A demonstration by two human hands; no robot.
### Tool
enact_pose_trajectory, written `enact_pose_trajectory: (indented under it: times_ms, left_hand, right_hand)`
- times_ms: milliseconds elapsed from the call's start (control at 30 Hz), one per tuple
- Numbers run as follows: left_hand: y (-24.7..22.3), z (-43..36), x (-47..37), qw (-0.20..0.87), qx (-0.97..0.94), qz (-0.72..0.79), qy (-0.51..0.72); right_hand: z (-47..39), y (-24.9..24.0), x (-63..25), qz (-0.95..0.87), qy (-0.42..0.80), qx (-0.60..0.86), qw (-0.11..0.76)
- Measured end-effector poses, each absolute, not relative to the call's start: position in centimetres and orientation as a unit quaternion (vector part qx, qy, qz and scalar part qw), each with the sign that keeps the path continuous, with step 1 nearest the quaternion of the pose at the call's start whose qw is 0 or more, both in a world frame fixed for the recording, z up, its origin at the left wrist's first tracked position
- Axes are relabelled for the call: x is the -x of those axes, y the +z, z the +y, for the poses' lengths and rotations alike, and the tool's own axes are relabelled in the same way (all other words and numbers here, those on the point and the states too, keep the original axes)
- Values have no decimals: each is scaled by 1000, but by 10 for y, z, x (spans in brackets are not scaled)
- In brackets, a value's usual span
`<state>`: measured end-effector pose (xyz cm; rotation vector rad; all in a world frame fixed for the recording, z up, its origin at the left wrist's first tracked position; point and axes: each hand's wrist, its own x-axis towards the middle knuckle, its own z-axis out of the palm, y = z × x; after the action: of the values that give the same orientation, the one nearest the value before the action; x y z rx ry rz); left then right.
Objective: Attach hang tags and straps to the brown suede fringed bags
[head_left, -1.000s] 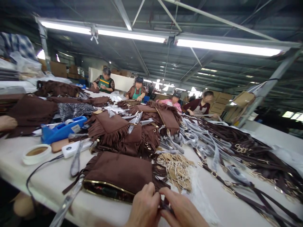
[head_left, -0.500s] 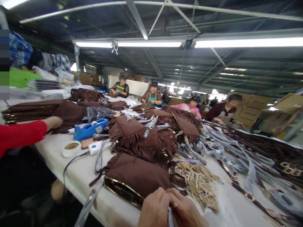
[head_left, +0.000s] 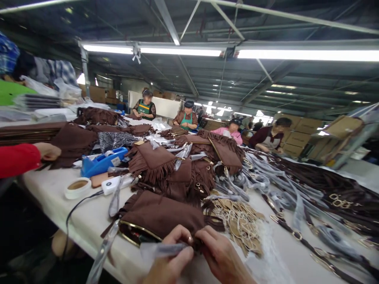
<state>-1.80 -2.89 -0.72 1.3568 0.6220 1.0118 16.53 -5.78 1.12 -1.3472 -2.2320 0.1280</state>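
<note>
A dark brown fringed bag (head_left: 166, 211) lies in front of me, its gold zip parted along the near edge. At the bag's right near corner both my hands meet. My left hand (head_left: 173, 256) is closed on a strap end wrapped in clear plastic (head_left: 162, 249), thumb over it, beside a small gold-coloured fitting. My right hand (head_left: 219, 250) pinches a dark brown piece at the same corner; the fingers hide its exact form. Another plastic-wrapped strap (head_left: 103, 252) hangs from the bag's left end over the table edge.
Behind the bag are piled fringed bags (head_left: 154, 157), a blue tape dispenser (head_left: 103, 161), a tape roll (head_left: 77, 187) and a white device (head_left: 117, 184) with a cord. Tan tags with strings (head_left: 239, 221) and straps (head_left: 296, 234) lie rightward. A co-worker's red sleeve (head_left: 19, 159) reaches in from the left.
My hands have moved apart slightly, and the left has turned so its thumb and the plastic-wrapped strap show. The view has shifted a little; the co-worker's hand stays by the brown stack.
</note>
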Motion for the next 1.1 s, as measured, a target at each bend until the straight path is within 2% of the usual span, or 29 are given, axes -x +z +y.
enact_pose_trajectory:
  times_ms: [67, 200, 367, 467, 600, 733, 833, 1000, 1100]
  left_hand:
    - [-11, -26, 19, 684, -509, 258, 454]
    - [-13, -26, 18, 707, -421, 286, 491]
    - [-6, -31, 22, 724, -416, 296, 463]
    - [1, -34, 27, 714, -469, 293, 430]
    - [8, -39, 27, 698, -558, 241, 379]
    - [6, -38, 25, 694, -544, 267, 389]
    - [5, -38, 24, 708, -511, 287, 394]
    - [8, -43, 20, 667, -538, 304, 417]
    - [7, -45, 17, 674, -536, 305, 407]
  right_hand:
    - [-59, 12, -166, -820, 49, 507, 260]
    - [-65, 21, -163, -814, 95, 524, 232]
    - [-76, 40, -156, -807, 159, 512, 248]
    - [-78, 33, -149, -789, 201, 516, 266]
    - [-79, 6, -138, -737, 144, 585, 307]
    - [-81, -10, -140, -744, 107, 545, 370]
    - [-84, -12, -146, -741, 73, 545, 384]
    - [-95, -11, -150, -700, -7, 589, 404]
    - [-106, -9, -148, -673, 5, 604, 426]
